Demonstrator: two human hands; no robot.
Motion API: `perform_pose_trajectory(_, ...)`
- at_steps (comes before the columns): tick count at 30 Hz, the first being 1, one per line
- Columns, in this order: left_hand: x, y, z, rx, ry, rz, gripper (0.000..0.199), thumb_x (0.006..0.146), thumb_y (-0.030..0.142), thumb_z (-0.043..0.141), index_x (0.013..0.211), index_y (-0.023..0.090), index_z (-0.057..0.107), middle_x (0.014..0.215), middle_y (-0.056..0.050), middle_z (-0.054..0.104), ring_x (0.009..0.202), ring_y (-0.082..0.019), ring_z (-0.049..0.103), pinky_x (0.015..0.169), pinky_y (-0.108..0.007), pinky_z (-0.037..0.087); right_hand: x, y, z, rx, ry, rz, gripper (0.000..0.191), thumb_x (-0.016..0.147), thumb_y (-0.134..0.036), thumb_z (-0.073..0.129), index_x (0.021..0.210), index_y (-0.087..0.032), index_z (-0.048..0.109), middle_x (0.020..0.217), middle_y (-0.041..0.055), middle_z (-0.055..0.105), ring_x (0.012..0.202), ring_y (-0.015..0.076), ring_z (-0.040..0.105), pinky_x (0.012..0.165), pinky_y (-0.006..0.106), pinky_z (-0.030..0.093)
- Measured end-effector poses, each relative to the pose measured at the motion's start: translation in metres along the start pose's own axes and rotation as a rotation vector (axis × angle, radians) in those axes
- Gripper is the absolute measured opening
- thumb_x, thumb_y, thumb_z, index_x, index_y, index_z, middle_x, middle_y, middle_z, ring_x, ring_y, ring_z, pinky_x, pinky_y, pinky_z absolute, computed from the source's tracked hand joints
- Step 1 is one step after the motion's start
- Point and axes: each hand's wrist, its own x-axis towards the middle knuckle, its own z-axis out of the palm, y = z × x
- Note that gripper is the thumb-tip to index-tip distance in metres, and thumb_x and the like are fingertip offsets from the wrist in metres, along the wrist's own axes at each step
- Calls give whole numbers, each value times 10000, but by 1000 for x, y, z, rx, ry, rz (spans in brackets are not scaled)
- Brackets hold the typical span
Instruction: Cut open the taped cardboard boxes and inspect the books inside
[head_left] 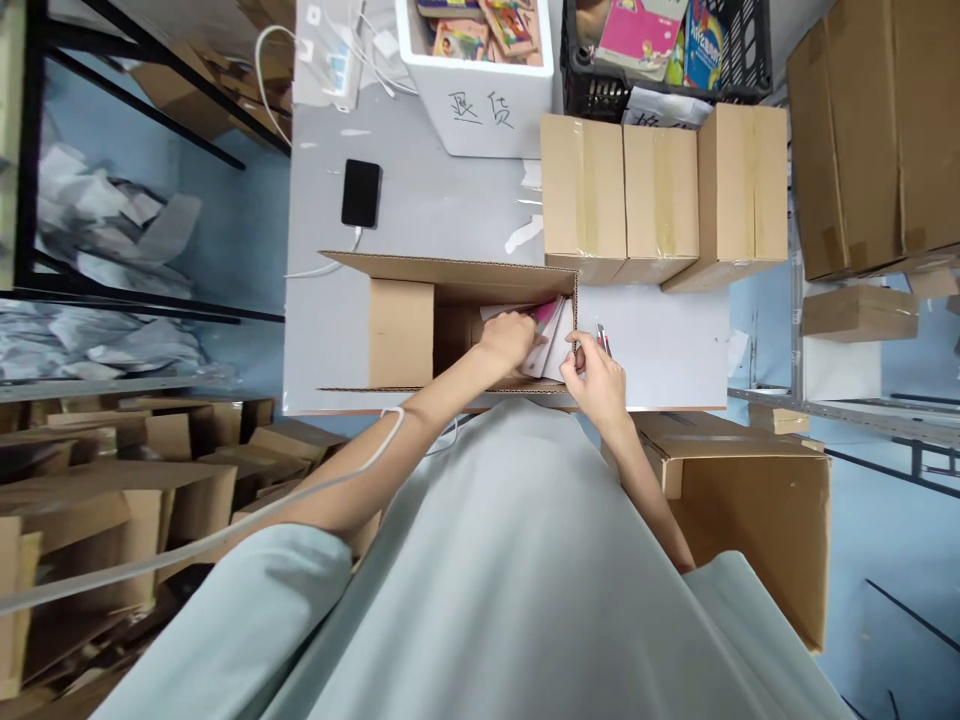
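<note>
An open cardboard box [401,333] lies on the grey table with its flaps spread. Inside its right end are several thin books or booklets [556,340] with white pages and a pink cover. My left hand [511,340] reaches into the box, its fingers closed around the edge of the pink one. At the box's right wall is my right hand [596,380], with thumb and fingertips pinched together near the pages; whatever lies between them is too small to make out. A small cutter [603,340] rests on the table just beyond this hand.
Three closed cartons [585,190] stand at the back right. Behind them are a white bin [487,110] and a black crate [592,92] holding books. A phone [361,193] with a cable lies at left. An open carton [765,520] sits below the table's right side.
</note>
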Motion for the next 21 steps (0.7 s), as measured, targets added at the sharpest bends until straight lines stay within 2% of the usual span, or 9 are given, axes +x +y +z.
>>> perform_pose_trajectory(3,9,-4,-4,25,-3,-48,386,1070,235,650,1369,86,843,1361,-286,815,1349,-427,763,1088,-460,607,-1,0,0,23,16,1,393,1037,-312,501,1363,-266,716,1023,43,813,896,252,753,819,326,539)
perform_pose_trajectory(7,3,-38,-13,54,4,-106,415,1016,231,674,1360,78,850,1343,-290,819,1287,-421,781,1025,-426,607,-3,0,2,26,20,22,403,1032,-326,501,1365,-269,720,962,30,801,859,252,747,812,331,540)
perform_pose_trajectory(9,-3,-57,-18,64,-5,-131,411,1039,304,669,1305,59,865,1296,-307,826,1238,-425,795,1007,-420,599,-3,-1,3,27,27,34,398,1034,-329,502,1361,-273,721,953,26,797,857,249,747,819,330,542)
perform_pose_trajectory(11,-8,-67,-21,57,-1,-140,539,1136,460,544,1278,53,868,1273,-314,831,1226,-432,799,1012,-428,593,-3,-1,4,29,32,42,387,1038,-330,503,1353,-274,723,959,24,793,867,243,746,826,326,541)
perform_pose_trajectory(13,-11,-64,-21,31,15,-135,762,1191,616,361,1322,45,847,1303,-319,825,1261,-445,790,1032,-449,596,-2,-2,3,22,34,46,384,1037,-329,508,1349,-266,722,949,20,782,864,236,738,823,322,536)
perform_pose_trajectory(14,-11,-60,-20,25,21,-126,798,1191,649,345,1373,37,823,1337,-324,815,1290,-450,781,1044,-457,598,-1,-3,3,15,34,49,385,1035,-328,509,1350,-260,720,936,17,772,856,234,732,819,321,532)
perform_pose_trajectory(16,-10,-48,-18,32,9,-103,662,1157,573,527,1444,35,786,1387,-326,799,1323,-447,773,1040,-448,608,-1,-5,2,-2,34,55,386,1031,-327,507,1348,-257,716,913,11,756,841,232,719,811,319,523)
perform_pose_trajectory(18,-9,-41,-19,56,-17,-81,465,1066,343,700,1420,61,805,1373,-311,809,1305,-422,788,999,-409,614,-2,-6,1,-12,36,56,385,1030,-330,500,1342,-261,715,912,12,751,841,235,711,806,321,518)
perform_pose_trajectory(21,-17,-46,-28,72,-27,-70,342,1007,172,701,1299,91,858,1290,-295,836,1241,-405,814,940,-388,604,-4,-4,2,-1,43,61,394,1027,-339,493,1342,-258,716,919,17,753,843,239,710,817,329,531)
